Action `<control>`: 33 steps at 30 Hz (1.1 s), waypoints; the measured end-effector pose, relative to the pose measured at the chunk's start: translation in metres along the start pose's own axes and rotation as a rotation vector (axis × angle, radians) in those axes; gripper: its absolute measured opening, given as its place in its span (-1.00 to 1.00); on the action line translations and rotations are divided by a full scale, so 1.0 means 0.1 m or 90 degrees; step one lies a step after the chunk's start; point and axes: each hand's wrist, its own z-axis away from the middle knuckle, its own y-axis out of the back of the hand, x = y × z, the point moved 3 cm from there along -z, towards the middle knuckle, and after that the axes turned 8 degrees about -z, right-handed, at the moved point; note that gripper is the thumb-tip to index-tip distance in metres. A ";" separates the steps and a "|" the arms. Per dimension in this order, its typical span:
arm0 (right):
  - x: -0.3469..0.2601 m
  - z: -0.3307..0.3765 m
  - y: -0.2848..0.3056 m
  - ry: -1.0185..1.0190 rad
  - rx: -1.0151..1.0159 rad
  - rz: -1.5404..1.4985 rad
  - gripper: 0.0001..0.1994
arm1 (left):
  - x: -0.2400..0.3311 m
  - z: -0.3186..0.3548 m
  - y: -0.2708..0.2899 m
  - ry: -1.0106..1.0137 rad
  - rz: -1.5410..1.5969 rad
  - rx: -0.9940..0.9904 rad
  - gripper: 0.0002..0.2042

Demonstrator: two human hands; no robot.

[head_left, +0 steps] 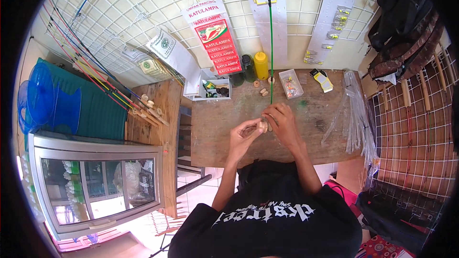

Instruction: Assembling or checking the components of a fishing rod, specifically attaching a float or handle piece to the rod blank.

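Over the middle of the wooden table point(224, 129), both my hands are close together. My left hand point(244, 134) is closed around a small pale wooden piece point(262, 126), which looks like a spool; the fingers cover part of it. A thin green fishing rod point(271, 43) runs from the top of the view down to my right hand point(283, 123). Those fingers are curled over its lower end and hide where it meets the wood. Just beyond the hands, small wooden spools point(264, 92) lie on the table.
At the table's back stand a yellow bottle point(261, 66), a white box point(208, 96) of small items and a white tray point(291, 84). Clear plastic sleeves point(356, 114) hang over the right edge. A glass-fronted cabinet point(95, 148) and several rods point(91, 67) are on the left.
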 end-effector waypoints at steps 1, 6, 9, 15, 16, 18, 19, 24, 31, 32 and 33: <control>0.01 0.01 -0.02 0.001 -0.021 -0.008 -0.91 | -0.04 -0.02 -0.01 0.001 0.000 0.002 -0.69; 0.06 0.05 -0.05 -0.028 -0.019 -0.052 -0.89 | -0.34 -0.21 -0.01 -0.013 -0.058 -0.002 -0.70; 0.16 0.12 -0.08 -0.066 0.018 -0.110 -0.87 | -0.47 -0.27 -0.07 0.016 0.000 -0.005 -0.69; 0.64 0.39 -0.15 -0.281 0.107 -0.232 -0.78 | -0.63 -0.39 -0.15 0.056 -0.005 0.014 -0.70; 0.75 0.45 -0.18 -0.349 0.107 -0.260 -0.75 | -0.63 -0.41 -0.15 0.057 -0.005 0.011 -0.70; 0.90 0.55 -0.24 -0.399 0.111 -0.387 -0.74 | -0.60 -0.44 -0.17 0.064 -0.001 -0.032 -0.68; 0.90 0.57 -0.28 -0.447 0.108 -0.517 -0.74 | -0.60 -0.45 -0.16 0.065 -0.001 -0.031 -0.68; 0.90 0.55 -0.32 -0.478 0.057 -0.521 -0.75 | -0.69 -0.47 -0.11 0.059 -0.007 -0.048 -0.66; 1.07 0.65 -0.36 -0.475 0.069 -0.541 -0.76 | -0.72 -0.48 -0.13 0.086 -0.030 -0.062 -0.71; 1.08 0.65 -0.37 -0.475 0.068 -0.542 -0.76 | -0.73 -0.48 -0.13 0.064 -0.030 -0.043 -0.71; 1.08 0.66 -0.38 -0.467 0.062 -0.544 -0.75 | -0.75 -0.48 -0.12 0.042 -0.030 -0.024 -0.72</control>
